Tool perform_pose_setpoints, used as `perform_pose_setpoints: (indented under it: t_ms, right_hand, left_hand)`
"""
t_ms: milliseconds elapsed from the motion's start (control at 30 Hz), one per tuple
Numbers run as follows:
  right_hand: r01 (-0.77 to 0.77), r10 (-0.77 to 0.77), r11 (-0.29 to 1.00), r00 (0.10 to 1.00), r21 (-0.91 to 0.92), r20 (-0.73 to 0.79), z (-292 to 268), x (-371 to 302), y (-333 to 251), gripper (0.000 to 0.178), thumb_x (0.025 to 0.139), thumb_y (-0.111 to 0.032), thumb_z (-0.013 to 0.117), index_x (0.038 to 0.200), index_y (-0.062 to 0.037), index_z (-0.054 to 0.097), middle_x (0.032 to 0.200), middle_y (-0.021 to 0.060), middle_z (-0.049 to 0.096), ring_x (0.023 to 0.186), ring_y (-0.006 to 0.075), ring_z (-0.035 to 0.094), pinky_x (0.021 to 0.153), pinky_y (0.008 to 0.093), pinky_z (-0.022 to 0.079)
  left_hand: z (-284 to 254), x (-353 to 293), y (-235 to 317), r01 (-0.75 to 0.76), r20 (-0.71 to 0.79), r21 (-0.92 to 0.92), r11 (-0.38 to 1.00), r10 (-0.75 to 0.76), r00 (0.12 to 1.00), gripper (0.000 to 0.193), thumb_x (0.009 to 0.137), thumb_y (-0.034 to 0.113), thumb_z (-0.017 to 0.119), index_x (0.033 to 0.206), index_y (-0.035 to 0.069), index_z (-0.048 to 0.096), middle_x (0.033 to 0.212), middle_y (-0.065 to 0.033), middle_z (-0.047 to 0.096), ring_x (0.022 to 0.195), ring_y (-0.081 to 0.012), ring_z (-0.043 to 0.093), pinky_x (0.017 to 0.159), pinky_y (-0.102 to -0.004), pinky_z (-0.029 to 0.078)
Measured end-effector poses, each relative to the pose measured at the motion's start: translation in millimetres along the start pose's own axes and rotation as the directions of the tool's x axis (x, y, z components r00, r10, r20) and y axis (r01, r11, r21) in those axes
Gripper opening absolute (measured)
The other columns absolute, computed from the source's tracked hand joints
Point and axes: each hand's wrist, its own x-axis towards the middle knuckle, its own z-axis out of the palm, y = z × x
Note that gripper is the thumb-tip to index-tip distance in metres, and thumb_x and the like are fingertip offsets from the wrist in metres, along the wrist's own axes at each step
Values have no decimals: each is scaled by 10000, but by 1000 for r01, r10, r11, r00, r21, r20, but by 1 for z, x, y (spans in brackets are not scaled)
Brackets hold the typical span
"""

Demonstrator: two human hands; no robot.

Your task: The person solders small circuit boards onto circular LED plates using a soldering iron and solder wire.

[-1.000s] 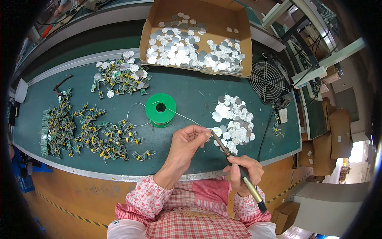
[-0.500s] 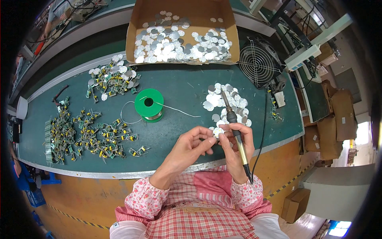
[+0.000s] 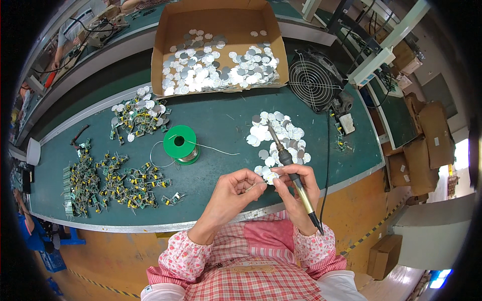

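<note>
My right hand grips a soldering iron with a black and gold handle, its tip pointing away over a heap of round silver discs on the green bench. Its fingertips also pinch a silver disc. My left hand meets it from the left, fingers closed on the same small part and on the end of a thin solder wire. That wire runs back to a green spool.
An open cardboard box full of silver discs stands at the back. A small black fan sits at the right. Small circuit boards with yellow parts lie at the left, with more boards and discs behind them.
My hands have come together near the front edge of the bench. The soldering iron has swung from pointing left to pointing away over the disc heap.
</note>
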Motion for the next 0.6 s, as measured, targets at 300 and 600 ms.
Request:
perform_pose_setpoints:
  t_ms: [300, 600]
  right_hand:
    - [18, -18, 1000, 1000, -10, -2, -4, 0, 1, 240, 826, 17, 627, 1035, -25, 516, 991, 94, 655, 800, 103, 622, 683, 231, 513]
    - [30, -30, 999, 999, -35, 15, -1, 3, 1, 240, 824, 16, 628, 1033, -24, 516, 970, 82, 657, 777, 96, 617, 668, 223, 507]
  left_hand:
    - [6, 0, -3, -40, -45, 131, 991, 46, 998, 112, 839, 63, 657, 916, -6, 613, 801, -1, 613, 693, -32, 540, 605, -176, 434]
    - [2, 1, -11, -90, -85, 200, 976, 109, 990, 137, 828, 44, 664, 946, -21, 643, 811, -15, 637, 706, -36, 544, 610, -178, 431]
